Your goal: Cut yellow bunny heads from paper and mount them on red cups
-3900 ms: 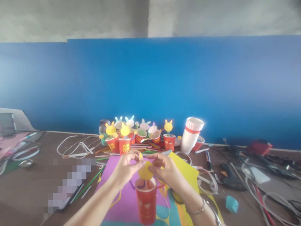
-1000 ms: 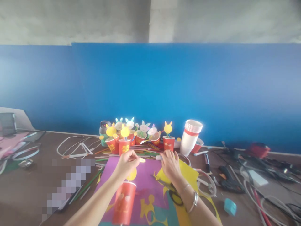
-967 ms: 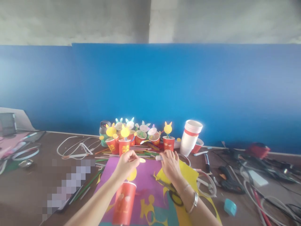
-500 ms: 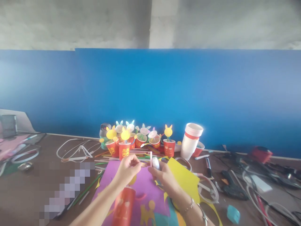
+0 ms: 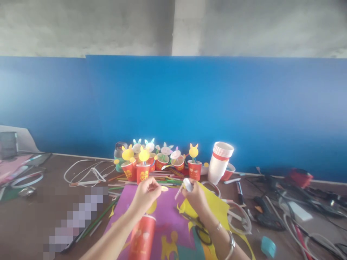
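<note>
My left hand (image 5: pixel 148 191) pinches a small pale-yellow paper piece (image 5: pixel 164 188) over the purple paper (image 5: pixel 165 206). Closed around a small white rounded object (image 5: pixel 188 184) is my right hand (image 5: pixel 195 196); a thin pale-pink strip (image 5: pixel 178 192) sticks out beside it. I cannot make out what kind of object this is. Below my left hand a red paper cup (image 5: pixel 142 236) stands with a yellow paper shape (image 5: pixel 152 207) at its top. Scissors (image 5: pixel 202 234) lie under my right forearm, on yellow paper (image 5: pixel 217 202).
Several red cups with paper animal heads (image 5: pixel 142 173) line the back. A stack of white cups (image 5: pixel 219 164) stands right of them. Colored sticks (image 5: pixel 159 177) lie in front. A glue gun (image 5: pixel 268 216), cables (image 5: pixel 290 224) and a turquoise block (image 5: pixel 268 247) are on the right.
My right hand has moved right, tilting the white object and the pink strip. The scissors show more fully now. My left hand has barely moved, and the yellow piece shows more clearly.
</note>
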Demonstrator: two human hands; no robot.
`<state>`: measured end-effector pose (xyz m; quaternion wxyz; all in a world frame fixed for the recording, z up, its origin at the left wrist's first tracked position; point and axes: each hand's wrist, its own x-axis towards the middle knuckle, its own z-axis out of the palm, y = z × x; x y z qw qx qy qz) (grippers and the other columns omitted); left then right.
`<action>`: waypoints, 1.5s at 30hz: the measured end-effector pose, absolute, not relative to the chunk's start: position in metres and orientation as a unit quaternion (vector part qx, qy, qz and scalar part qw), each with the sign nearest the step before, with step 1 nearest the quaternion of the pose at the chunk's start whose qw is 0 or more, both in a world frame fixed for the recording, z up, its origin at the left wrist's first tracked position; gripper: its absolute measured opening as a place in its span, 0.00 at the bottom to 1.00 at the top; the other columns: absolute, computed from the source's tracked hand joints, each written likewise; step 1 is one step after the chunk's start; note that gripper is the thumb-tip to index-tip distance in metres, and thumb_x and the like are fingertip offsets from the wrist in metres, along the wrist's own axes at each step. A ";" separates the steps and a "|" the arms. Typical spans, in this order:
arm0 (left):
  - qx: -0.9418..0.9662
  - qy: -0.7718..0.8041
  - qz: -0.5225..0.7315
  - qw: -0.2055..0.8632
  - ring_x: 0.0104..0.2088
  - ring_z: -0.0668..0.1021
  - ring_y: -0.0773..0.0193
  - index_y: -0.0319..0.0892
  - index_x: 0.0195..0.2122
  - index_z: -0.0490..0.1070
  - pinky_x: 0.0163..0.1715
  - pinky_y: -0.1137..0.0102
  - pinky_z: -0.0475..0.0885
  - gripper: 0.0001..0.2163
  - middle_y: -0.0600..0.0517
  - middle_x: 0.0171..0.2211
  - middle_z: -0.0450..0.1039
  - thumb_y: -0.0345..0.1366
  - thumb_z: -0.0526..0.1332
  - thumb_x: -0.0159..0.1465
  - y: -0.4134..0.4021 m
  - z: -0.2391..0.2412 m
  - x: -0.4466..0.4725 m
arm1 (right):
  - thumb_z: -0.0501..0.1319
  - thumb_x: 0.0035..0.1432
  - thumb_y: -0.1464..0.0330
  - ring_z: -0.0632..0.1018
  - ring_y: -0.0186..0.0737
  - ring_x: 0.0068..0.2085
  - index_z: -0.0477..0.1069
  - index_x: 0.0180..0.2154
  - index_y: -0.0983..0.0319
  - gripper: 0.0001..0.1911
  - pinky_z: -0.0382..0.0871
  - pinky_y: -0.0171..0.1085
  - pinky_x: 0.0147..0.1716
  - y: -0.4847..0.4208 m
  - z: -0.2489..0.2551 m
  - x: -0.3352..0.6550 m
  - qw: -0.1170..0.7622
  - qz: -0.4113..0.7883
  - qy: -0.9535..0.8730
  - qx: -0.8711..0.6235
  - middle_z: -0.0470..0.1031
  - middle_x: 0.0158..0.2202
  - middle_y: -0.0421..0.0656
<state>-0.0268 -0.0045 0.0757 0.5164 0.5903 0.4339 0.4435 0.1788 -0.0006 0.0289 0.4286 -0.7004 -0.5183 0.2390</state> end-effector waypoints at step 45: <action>0.764 0.438 0.466 0.080 0.41 0.74 0.57 0.43 0.29 0.75 0.41 0.63 0.69 0.09 0.48 0.38 0.73 0.32 0.56 0.62 -0.016 0.071 -0.028 | 0.54 0.56 0.71 0.65 0.33 0.26 0.60 0.38 0.60 0.06 0.58 0.32 0.24 -0.046 0.069 0.137 0.408 0.363 -0.683 -0.486 0.66 0.27 0.36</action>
